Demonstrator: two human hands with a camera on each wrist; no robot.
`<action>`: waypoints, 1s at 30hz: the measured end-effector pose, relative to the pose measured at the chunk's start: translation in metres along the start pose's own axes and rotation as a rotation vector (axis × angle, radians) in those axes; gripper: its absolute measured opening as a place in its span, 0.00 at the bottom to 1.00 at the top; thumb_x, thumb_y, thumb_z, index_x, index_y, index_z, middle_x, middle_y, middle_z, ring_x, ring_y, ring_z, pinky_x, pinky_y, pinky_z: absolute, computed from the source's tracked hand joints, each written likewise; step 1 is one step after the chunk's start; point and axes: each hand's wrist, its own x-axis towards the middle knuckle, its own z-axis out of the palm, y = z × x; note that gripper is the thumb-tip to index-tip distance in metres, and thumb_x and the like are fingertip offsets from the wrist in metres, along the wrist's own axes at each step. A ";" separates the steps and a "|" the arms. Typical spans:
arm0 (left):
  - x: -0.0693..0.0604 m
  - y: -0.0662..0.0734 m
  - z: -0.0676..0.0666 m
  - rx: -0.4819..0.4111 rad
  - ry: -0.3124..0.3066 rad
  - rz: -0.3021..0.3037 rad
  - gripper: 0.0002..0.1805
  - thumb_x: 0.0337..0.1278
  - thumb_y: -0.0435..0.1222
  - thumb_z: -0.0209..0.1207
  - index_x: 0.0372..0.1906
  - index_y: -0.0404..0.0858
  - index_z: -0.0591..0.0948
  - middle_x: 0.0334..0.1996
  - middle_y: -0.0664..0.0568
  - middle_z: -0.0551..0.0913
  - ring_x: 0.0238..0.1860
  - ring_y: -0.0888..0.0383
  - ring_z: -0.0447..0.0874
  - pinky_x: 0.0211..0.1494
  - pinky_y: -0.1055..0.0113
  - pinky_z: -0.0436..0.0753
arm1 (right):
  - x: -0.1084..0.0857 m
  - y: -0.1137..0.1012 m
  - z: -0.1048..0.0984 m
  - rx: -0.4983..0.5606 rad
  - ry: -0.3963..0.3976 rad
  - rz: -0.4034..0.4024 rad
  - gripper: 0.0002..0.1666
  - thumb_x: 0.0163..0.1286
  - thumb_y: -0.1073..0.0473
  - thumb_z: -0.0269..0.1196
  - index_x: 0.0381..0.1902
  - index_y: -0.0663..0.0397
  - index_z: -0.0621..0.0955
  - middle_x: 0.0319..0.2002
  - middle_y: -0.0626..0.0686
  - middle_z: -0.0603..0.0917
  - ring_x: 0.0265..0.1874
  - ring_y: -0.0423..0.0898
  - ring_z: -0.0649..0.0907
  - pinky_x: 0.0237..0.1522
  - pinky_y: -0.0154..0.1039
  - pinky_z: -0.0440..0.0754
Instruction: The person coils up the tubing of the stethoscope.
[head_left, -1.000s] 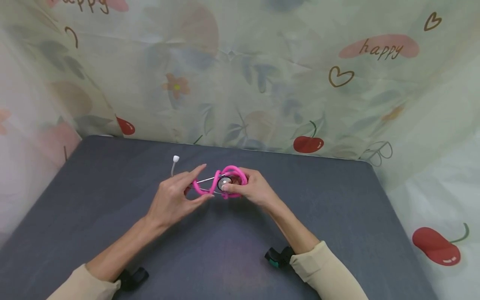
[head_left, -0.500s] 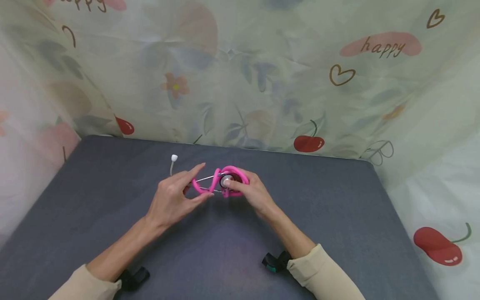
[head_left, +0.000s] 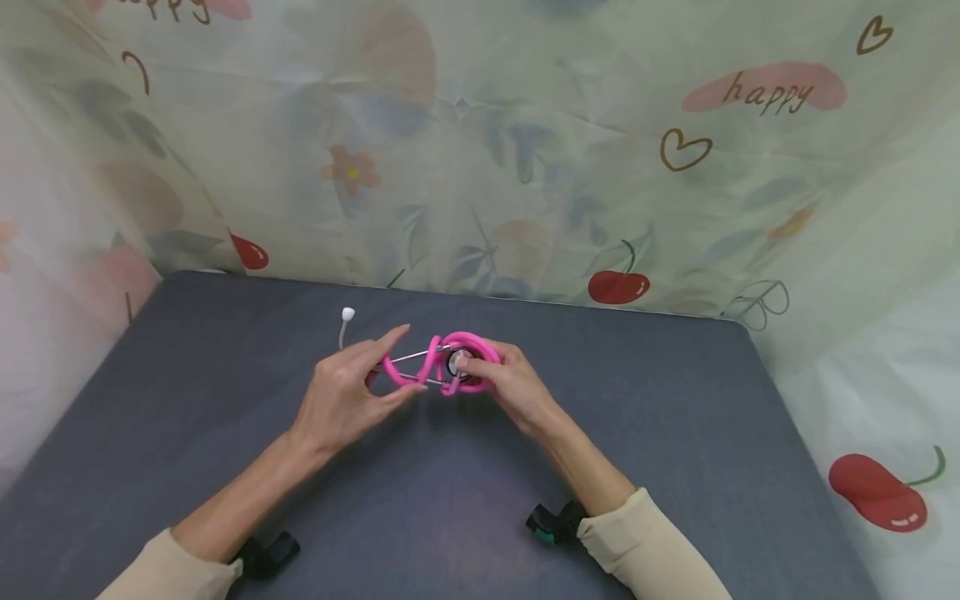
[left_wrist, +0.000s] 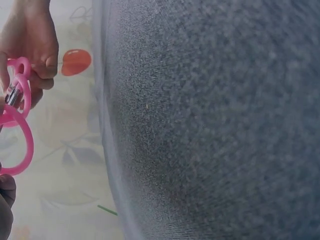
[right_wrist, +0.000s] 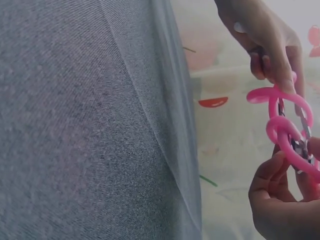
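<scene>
A pink stethoscope (head_left: 431, 360), its tube coiled into loops around the metal ear tubes, is held above the table between both hands. My left hand (head_left: 341, 396) grips its left end, thumb and fingers on opposite sides of the loop. A white eartip (head_left: 347, 314) sticks up behind that hand. My right hand (head_left: 519, 385) holds the right loop, with the thumb on the round metal chest piece (head_left: 457, 362). In the right wrist view the pink tubing (right_wrist: 287, 135) shows between the two hands. The left wrist view catches only part of the pink loops (left_wrist: 27, 145).
A dark grey cloth covers the table (head_left: 450, 517). Behind it hangs a printed curtain (head_left: 480, 167) with cherries, hearts and leaves. Black wrist devices, such as the one at the right cuff (head_left: 555, 523), sit below the forearms.
My right hand has shifted slightly to the right with the chest piece and right loop. The left hand stays almost where it was.
</scene>
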 end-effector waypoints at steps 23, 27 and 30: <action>-0.006 -0.008 0.012 0.052 -0.210 -0.178 0.43 0.43 0.49 0.77 0.67 0.42 0.74 0.27 0.55 0.77 0.27 0.62 0.72 0.28 0.66 0.71 | -0.005 0.012 -0.010 -0.331 0.170 -0.076 0.18 0.64 0.65 0.69 0.52 0.51 0.85 0.40 0.51 0.87 0.34 0.49 0.84 0.36 0.39 0.84; -0.008 -0.010 0.013 0.032 -0.246 -0.228 0.40 0.43 0.48 0.77 0.63 0.40 0.74 0.29 0.53 0.80 0.27 0.62 0.73 0.29 0.66 0.73 | -0.007 0.014 -0.016 -0.336 0.131 -0.053 0.21 0.64 0.65 0.70 0.55 0.50 0.84 0.45 0.52 0.86 0.36 0.48 0.86 0.38 0.39 0.83; -0.008 -0.010 0.014 0.022 -0.257 -0.262 0.37 0.43 0.48 0.78 0.58 0.40 0.74 0.28 0.52 0.79 0.25 0.61 0.72 0.27 0.67 0.73 | -0.009 0.014 -0.021 -0.347 0.062 -0.061 0.25 0.64 0.65 0.69 0.60 0.51 0.81 0.50 0.54 0.85 0.40 0.46 0.85 0.38 0.36 0.82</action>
